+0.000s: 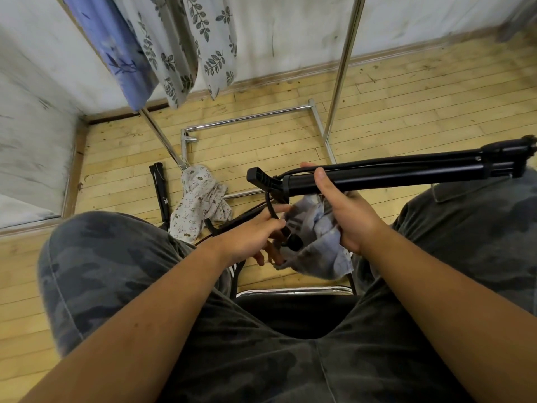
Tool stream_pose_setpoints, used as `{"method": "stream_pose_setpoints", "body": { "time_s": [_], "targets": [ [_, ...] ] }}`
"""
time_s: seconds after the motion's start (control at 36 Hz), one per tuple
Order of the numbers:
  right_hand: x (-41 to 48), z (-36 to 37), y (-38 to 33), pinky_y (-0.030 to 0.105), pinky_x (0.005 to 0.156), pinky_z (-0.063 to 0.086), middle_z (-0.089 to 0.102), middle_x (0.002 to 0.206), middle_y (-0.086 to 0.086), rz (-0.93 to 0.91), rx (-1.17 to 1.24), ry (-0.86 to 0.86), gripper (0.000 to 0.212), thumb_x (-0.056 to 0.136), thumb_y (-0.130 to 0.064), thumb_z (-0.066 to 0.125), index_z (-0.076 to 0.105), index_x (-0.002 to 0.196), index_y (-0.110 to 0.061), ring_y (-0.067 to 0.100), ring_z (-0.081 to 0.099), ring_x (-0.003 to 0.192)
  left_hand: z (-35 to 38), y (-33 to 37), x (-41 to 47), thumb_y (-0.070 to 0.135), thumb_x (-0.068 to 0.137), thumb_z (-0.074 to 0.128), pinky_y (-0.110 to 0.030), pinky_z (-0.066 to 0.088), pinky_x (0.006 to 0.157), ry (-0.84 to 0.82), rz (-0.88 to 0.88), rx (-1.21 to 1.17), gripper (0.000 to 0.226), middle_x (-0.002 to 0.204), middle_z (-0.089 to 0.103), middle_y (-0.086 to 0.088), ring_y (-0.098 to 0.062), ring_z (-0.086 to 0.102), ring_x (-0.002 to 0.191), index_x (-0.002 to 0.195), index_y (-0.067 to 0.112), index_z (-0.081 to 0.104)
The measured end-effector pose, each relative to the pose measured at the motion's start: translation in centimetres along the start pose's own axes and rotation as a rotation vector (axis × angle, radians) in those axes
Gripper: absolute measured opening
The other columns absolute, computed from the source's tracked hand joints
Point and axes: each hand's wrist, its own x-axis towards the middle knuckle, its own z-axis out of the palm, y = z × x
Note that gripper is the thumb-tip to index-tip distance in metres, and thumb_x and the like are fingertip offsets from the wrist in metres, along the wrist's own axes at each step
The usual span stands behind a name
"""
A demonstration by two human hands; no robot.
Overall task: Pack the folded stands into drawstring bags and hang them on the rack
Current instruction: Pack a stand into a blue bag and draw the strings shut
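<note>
A folded black stand lies level across my lap, its foot end pointing left. My right hand grips its tube and also pins a pale blue drawstring bag beneath it. My left hand pinches a black cable that hangs from the stand's foot end down to the bag's mouth. A second folded black stand lies on the floor. Beside it is a white printed bag. Two filled bags, one blue and one leaf-patterned, hang on the metal rack.
I sit on a chair with my knees apart, in camouflage trousers. The rack's chrome base frame rests on the wooden floor ahead. White walls close off the left and far sides.
</note>
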Motion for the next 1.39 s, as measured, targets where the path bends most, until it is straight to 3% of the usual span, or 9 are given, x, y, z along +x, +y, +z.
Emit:
{"method": "stream_pose_setpoints", "body": {
  "time_s": [0.11, 0.19, 0.33, 0.53, 0.78, 0.92, 1.14, 1.28, 1.39],
  "targets": [
    [0.2, 0.0, 0.3, 0.04, 0.096, 0.058, 0.076, 0.12, 0.014, -0.041, -0.005, -0.055, 0.04, 0.099, -0.044, 0.06, 0.07, 0.131, -0.022, 0.028, 0.073, 0.112, -0.2, -0.1, -0.2, 0.052, 0.11, 0.032, -0.035, 0.053, 0.07, 0.023, 0.036, 0.294, 0.038, 0.117, 0.072, 0.0, -0.015, 0.066, 0.072, 0.148, 0.05, 0.034],
    [0.3, -0.1, 0.5, 0.044, 0.106, 0.052, 0.074, 0.124, 0.013, -0.044, -0.01, -0.08, 0.047, 0.093, -0.049, 0.062, 0.07, 0.13, -0.021, 0.028, 0.071, 0.118, -0.1, -0.3, -0.2, 0.049, 0.11, 0.029, -0.032, 0.049, 0.091, 0.058, 0.047, 0.456, 0.037, 0.127, 0.066, 0.003, -0.015, 0.062, 0.102, 0.143, 0.043, 0.046],
    [0.5, -0.1, 0.8, 0.049, 0.119, 0.039, 0.073, 0.13, 0.004, -0.079, -0.154, -0.085, 0.058, 0.082, -0.068, 0.074, 0.074, 0.125, -0.029, 0.023, 0.063, 0.129, -0.1, -0.8, 0.5, 0.05, 0.106, 0.046, -0.012, 0.047, 0.054, 0.169, 0.031, 0.505, 0.025, 0.083, 0.065, 0.008, -0.018, 0.071, 0.074, 0.086, 0.038, 0.057],
    [0.3, -0.1, 1.3, 0.008, 0.083, 0.049, 0.077, 0.102, -0.025, -0.098, -0.419, -0.075, 0.018, 0.091, -0.049, 0.072, 0.078, 0.103, -0.037, -0.012, 0.068, 0.099, -1.0, -1.9, 1.4, 0.042, 0.095, 0.066, -0.029, 0.057, 0.069, 0.319, 0.077, 0.658, 0.013, 0.088, 0.071, 0.008, -0.011, 0.068, 0.077, 0.097, 0.029, 0.065],
    [0.4, -0.1, 1.3, 0.03, 0.1, 0.055, 0.079, 0.111, -0.008, -0.13, -0.379, -0.027, 0.027, 0.093, -0.042, 0.072, 0.079, 0.115, -0.026, 0.006, 0.072, 0.109, -1.3, -2.1, 1.8, 0.042, 0.096, 0.064, -0.041, 0.063, 0.06, 0.316, 0.074, 0.633, 0.011, 0.073, 0.073, 0.006, -0.012, 0.071, 0.054, 0.091, 0.033, 0.068],
    [0.5, -0.5, 1.2, 0.031, 0.099, 0.054, 0.079, 0.108, -0.009, -0.083, -0.351, 0.001, 0.032, 0.091, -0.05, 0.073, 0.079, 0.11, -0.025, 0.006, 0.073, 0.106, -1.5, -2.0, 1.7, 0.047, 0.097, 0.062, -0.027, 0.054, 0.059, 0.339, 0.117, 0.659, 0.018, 0.085, 0.072, 0.011, -0.009, 0.071, 0.071, 0.105, 0.034, 0.072],
    [0.9, -0.5, 1.5, 0.03, 0.096, 0.056, 0.08, 0.104, -0.009, -0.083, -0.374, 0.032, 0.027, 0.092, -0.045, 0.074, 0.08, 0.106, -0.023, 0.005, 0.074, 0.102, -1.1, -1.9, 1.7, 0.034, 0.09, 0.075, -0.036, 0.061, 0.069, 0.364, 0.118, 0.631, 0.026, 0.091, 0.075, 0.001, -0.018, 0.073, 0.076, 0.114, 0.027, 0.066],
    [1.3, -0.7, 1.7, 0.013, 0.077, 0.051, 0.078, 0.093, -0.019, -0.132, -0.449, 0.093, 0.017, 0.089, -0.045, 0.078, 0.078, 0.098, -0.031, -0.008, 0.07, 0.09, -1.1, -1.4, 1.2, 0.034, 0.093, 0.072, -0.035, 0.061, 0.064, 0.331, 0.054, 0.654, 0.014, 0.076, 0.07, 0.005, -0.019, 0.073, 0.064, 0.087, 0.035, 0.06],
    [1.5, -0.8, 1.9, 0.014, 0.075, 0.053, 0.078, 0.091, -0.016, -0.159, -0.473, 0.119, 0.017, 0.088, -0.043, 0.078, 0.078, 0.098, -0.029, -0.006, 0.071, 0.089, -1.3, -1.7, 1.4, 0.03, 0.09, 0.075, -0.033, 0.061, 0.056, 0.346, 0.03, 0.596, 0.043, 0.079, 0.071, 0.005, -0.013, 0.071, 0.053, 0.125, 0.024, 0.053]
  ]
}}
